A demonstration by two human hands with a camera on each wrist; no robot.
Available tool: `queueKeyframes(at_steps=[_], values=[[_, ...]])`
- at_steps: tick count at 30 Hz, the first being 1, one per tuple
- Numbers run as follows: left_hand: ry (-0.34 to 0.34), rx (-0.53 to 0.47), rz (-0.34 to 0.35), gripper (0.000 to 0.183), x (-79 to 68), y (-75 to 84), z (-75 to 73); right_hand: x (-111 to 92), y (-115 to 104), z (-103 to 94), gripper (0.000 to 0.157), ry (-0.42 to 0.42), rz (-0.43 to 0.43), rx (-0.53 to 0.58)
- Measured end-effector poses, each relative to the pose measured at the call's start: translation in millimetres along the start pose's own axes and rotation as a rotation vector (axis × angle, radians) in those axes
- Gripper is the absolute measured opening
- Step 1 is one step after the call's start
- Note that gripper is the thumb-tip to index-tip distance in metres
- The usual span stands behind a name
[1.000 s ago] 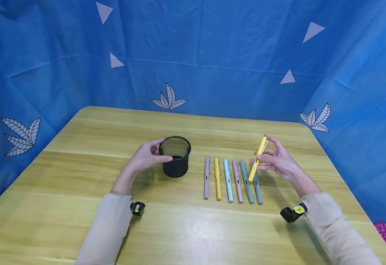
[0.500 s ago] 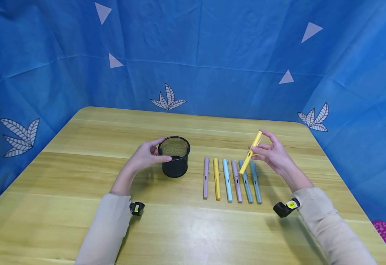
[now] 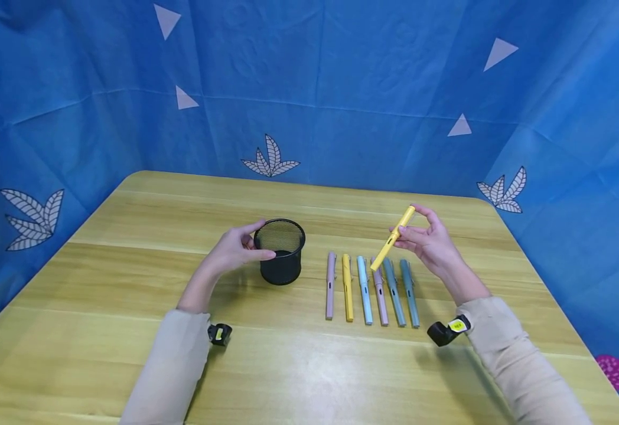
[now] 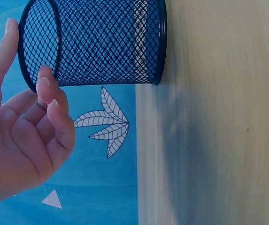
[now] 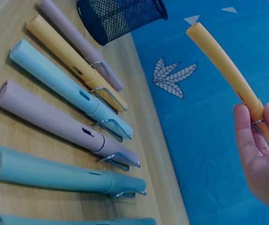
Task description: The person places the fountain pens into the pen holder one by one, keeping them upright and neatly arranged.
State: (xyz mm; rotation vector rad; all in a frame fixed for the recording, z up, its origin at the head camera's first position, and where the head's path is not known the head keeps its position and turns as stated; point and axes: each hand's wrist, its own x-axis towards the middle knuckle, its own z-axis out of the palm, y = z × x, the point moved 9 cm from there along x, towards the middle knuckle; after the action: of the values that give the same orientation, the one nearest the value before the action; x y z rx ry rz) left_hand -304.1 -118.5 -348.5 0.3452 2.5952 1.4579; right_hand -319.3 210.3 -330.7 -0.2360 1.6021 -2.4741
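My left hand (image 3: 230, 254) holds the rim of a black mesh pen holder (image 3: 281, 270), which stands upright on the table; thumb and fingers lie at its rim in the left wrist view. Nothing shows inside the holder. With thumb and fingertips, my right hand (image 3: 430, 243) pinches a yellow fountain pen (image 3: 391, 239) near its clip. The pen is raised and tilted, its free end pointing down and left, overlapping a purple pen (image 3: 381, 301) in the head view. Beneath lies a row of capped pens, including another yellow pen (image 3: 348, 292) and a light blue pen (image 3: 365, 292).
The row continues with a purple pen (image 3: 331, 289) at its left end and two grey-blue pens (image 3: 394, 295) at its right. A wooden table (image 3: 309, 372) carries everything. Behind and beside it hangs a blue patterned cloth (image 3: 368, 71).
My right hand has moved left and a little away from me with the yellow pen, which now leans more to the side. My left hand stays at the pen holder.
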Motion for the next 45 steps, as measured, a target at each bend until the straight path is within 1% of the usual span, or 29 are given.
queueKeyframes(at_steps=[4, 17, 26, 28, 33, 40, 45], values=[[-0.005, -0.008, -0.002, 0.080, -0.5, -0.2, 1.0, 1, -1, 2.9, 0.047, 0.008, -0.017, 0.026], [-0.004, -0.014, -0.013, 0.081, 0.0, -0.7, 1.7, 9, -5, 16.1, 0.052, 0.056, -0.056, 0.024], [-0.001, -0.003, -0.013, 0.081, -0.2, -0.2, 1.5, 14, -5, 25.6, 0.045, 0.075, -0.076, 0.038], [-0.001, -0.004, -0.011, 0.080, -0.4, 0.5, 1.4, 16, -4, 28.2, 0.045, 0.073, -0.083, 0.060], [-0.003, -0.012, -0.010, 0.080, -0.9, 1.3, 1.5, 18, -2, 36.1, 0.045, 0.076, -0.084, 0.070], [-0.003, -0.022, -0.009, 0.080, -1.2, 1.1, 1.6, 22, 2, 46.5, 0.047, 0.122, -0.078, 0.070], [-0.001, -0.021, -0.009, 0.081, -1.2, 0.8, 1.4, 24, 4, 53.2, 0.046, 0.135, -0.092, 0.069]])
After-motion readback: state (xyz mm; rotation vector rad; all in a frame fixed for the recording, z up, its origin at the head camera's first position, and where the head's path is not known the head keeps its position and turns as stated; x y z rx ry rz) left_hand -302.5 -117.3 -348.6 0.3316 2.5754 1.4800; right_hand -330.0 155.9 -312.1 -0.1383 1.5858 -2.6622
